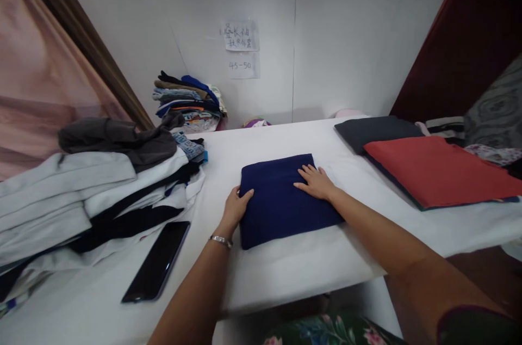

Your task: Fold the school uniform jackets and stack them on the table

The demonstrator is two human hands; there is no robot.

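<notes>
A dark blue garment (277, 203), folded into a flat rectangle, lies in front of me on the white-covered table. My left hand (237, 206) is at its left edge, with the thumb on top and the fingers curled at the side, partly hidden by the cloth. Flat on the upper right part of the garment rests my right hand (316, 183), its fingers spread and holding nothing. What kind of garment it is cannot be told from this folded shape.
A heap of grey, white and black clothes (110, 187) covers the left side, with a phone (157, 262) beside it. Folded red (444, 171) and dark grey (377, 130) garments lie at right. Behind stands a clothes stack (187, 100) near the wall with handwritten paper signs (241, 48).
</notes>
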